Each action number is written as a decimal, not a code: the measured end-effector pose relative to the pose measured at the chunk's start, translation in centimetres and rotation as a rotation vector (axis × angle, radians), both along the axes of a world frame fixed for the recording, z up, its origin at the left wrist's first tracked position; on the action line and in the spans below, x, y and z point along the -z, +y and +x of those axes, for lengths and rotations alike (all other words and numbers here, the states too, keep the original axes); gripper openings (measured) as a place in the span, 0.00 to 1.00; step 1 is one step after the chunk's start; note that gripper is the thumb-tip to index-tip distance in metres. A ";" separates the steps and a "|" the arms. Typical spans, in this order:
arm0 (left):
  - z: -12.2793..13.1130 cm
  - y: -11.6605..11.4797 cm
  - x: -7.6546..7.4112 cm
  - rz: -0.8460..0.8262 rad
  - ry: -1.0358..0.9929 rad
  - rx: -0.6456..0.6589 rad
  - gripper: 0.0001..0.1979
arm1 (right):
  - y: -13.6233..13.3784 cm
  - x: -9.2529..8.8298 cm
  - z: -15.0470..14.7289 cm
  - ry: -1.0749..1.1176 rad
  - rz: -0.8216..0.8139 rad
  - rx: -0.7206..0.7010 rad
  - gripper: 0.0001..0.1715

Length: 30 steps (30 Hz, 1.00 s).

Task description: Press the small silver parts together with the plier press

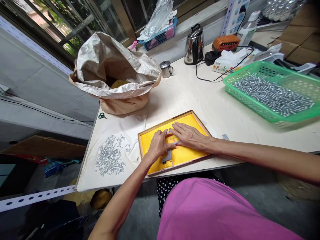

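Observation:
A shallow tray point(147, 128) with a yellow lining lies at the table's front edge. Over it, my left hand point(157, 145) grips the left side of a grey frame-like piece point(168, 156) between thumb and fingers. A reddish-orange ribbed strip point(169, 134) shows along the piece's top. My right hand point(188, 136) holds the right end, its fingers laid over the top; the fingers partly hide the piece, and I cannot make out its exact kind. A small metal pin point(171, 163) lies on the yellow lining below it.
Small metal pins point(110, 156) are heaped left of the tray. A green basket point(247, 101) holds many more at right. Behind stand a big open sack point(125, 103), a metal mug point(166, 70) and a kettle point(194, 46). Green-handled scissors point(102, 115) lie near the left edge.

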<state>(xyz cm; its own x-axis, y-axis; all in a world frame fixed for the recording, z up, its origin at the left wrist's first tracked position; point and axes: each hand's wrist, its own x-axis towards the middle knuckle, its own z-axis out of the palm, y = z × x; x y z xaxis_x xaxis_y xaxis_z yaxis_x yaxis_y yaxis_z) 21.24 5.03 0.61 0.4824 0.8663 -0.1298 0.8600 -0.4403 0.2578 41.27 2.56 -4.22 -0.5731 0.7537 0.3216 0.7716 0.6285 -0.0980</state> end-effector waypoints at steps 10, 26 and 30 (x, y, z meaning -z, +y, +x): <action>1.1 1.2 0.4 -0.285 -0.678 -0.480 0.13 | -3.2 0.9 0.4 0.021 0.150 -0.044 0.11; -17.5 2.2 0.0 0.134 0.346 -0.543 0.15 | -3.5 1.5 1.5 0.198 -0.032 -0.042 0.13; -17.8 2.4 0.8 0.125 0.391 -0.493 0.16 | -3.4 1.4 1.0 0.144 -0.018 -0.056 0.13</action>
<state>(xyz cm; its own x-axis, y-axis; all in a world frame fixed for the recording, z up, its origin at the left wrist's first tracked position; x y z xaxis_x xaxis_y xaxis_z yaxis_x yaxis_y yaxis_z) 3.40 7.40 -0.20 -0.0389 0.9943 -0.0995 0.9894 0.0244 -0.1432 42.30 -0.82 -5.64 -0.5634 0.7283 0.3900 0.7125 0.6673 -0.2170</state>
